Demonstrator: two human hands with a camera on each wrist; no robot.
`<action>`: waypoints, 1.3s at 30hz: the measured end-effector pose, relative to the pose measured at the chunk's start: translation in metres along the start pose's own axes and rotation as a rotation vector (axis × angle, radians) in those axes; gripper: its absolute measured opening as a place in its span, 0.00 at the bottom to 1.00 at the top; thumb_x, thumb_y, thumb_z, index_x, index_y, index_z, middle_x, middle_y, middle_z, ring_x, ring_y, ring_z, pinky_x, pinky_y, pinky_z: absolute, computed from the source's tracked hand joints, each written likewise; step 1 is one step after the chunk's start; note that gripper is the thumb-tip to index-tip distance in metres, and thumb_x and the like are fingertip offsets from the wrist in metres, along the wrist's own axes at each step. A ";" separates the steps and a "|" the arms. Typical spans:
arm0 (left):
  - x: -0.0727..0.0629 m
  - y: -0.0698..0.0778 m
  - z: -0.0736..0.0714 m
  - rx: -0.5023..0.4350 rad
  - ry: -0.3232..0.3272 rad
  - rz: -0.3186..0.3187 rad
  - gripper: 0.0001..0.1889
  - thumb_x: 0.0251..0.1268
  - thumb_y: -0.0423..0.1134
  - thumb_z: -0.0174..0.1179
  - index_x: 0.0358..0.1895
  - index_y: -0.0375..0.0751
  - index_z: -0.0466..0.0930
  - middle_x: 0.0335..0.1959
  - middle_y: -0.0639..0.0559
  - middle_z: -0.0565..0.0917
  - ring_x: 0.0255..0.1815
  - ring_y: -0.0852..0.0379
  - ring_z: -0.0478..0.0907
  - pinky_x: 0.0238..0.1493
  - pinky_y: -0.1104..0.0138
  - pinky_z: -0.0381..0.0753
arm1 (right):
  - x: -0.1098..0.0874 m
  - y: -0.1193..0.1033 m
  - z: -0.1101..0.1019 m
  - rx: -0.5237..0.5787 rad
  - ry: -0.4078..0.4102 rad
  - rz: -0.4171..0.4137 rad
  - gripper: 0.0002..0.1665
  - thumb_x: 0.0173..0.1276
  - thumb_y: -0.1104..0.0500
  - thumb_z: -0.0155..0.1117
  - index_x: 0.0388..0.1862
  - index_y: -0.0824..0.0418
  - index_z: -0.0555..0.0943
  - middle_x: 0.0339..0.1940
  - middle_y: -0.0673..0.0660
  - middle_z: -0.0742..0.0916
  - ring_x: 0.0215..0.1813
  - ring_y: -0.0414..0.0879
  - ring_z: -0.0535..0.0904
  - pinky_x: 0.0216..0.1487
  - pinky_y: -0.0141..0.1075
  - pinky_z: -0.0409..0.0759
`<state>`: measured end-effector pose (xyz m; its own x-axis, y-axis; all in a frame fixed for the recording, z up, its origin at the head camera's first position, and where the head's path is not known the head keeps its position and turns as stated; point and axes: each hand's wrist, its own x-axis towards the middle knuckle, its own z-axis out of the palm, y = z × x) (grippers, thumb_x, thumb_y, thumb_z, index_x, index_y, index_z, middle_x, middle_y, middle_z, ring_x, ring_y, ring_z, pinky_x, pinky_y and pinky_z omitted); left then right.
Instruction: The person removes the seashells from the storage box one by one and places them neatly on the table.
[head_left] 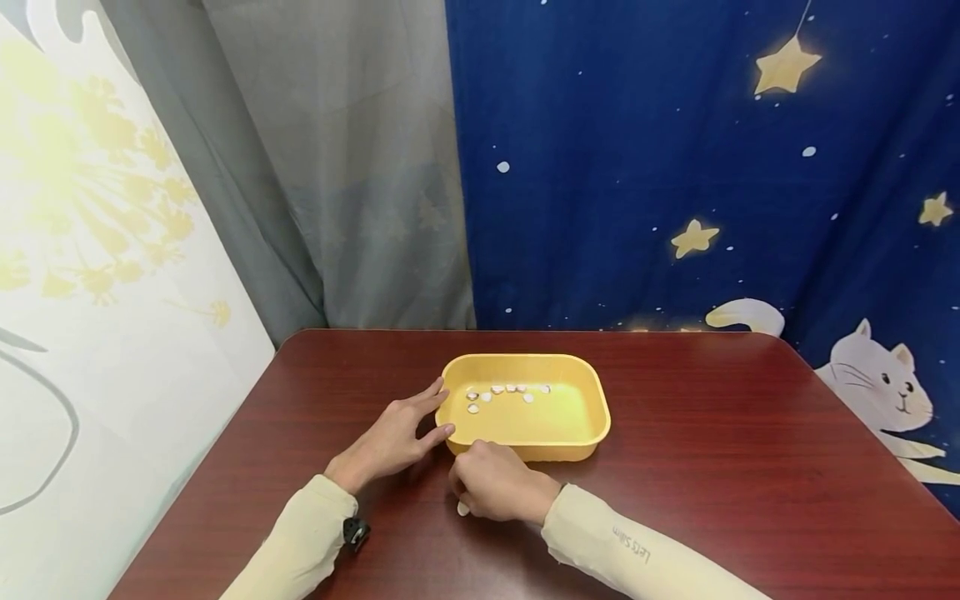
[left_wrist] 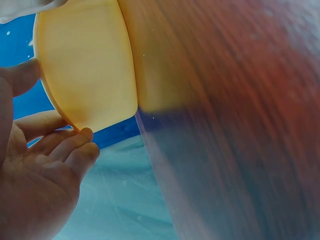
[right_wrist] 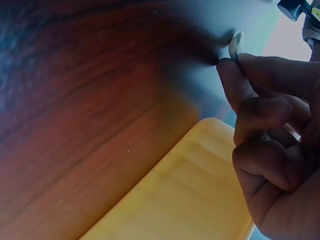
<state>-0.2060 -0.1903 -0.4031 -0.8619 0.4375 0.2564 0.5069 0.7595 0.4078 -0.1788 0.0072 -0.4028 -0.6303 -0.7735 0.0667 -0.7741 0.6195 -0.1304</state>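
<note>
piece [head_left: 462, 508] is pinched at the fingertips of my remote right hand [head_left: 497, 482]; from here i cannot tell whether it meets the table [head_left: 690, 500]. just beyond that grip sits the tub [head_left: 564, 426], white bits [head_left: 498, 389] inside. left of the grip, my left hand [head_left: 393, 437], fingers apart, touches its rim.

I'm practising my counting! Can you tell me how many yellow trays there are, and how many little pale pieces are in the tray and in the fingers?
Yellow tray: 1
Small pale pieces inside the tray: 8
Small pale piece pinched by the right hand: 1
Total in sight: 10
</note>
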 end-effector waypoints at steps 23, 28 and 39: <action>-0.001 -0.001 0.001 -0.009 0.004 -0.006 0.33 0.71 0.50 0.61 0.71 0.31 0.69 0.77 0.38 0.65 0.74 0.44 0.70 0.69 0.51 0.75 | -0.002 0.003 -0.012 0.014 0.006 -0.029 0.03 0.58 0.56 0.76 0.26 0.48 0.89 0.21 0.39 0.86 0.23 0.32 0.75 0.25 0.23 0.73; 0.000 -0.002 0.001 -0.007 0.011 0.003 0.33 0.71 0.51 0.61 0.71 0.31 0.70 0.77 0.38 0.65 0.74 0.43 0.70 0.69 0.51 0.75 | -0.002 0.005 -0.022 0.019 0.025 -0.048 0.04 0.60 0.58 0.74 0.27 0.49 0.89 0.22 0.41 0.86 0.24 0.33 0.76 0.28 0.24 0.75; -0.002 -0.001 0.002 -0.018 0.012 0.004 0.33 0.71 0.49 0.61 0.71 0.31 0.70 0.77 0.38 0.65 0.73 0.44 0.71 0.68 0.51 0.76 | -0.004 0.022 -0.053 0.101 -0.036 -0.125 0.02 0.61 0.59 0.75 0.33 0.52 0.89 0.25 0.41 0.86 0.28 0.30 0.76 0.32 0.21 0.75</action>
<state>-0.2049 -0.1913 -0.4058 -0.8598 0.4346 0.2681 0.5104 0.7491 0.4223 -0.1967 0.0308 -0.3530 -0.5258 -0.8489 0.0532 -0.8351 0.5033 -0.2218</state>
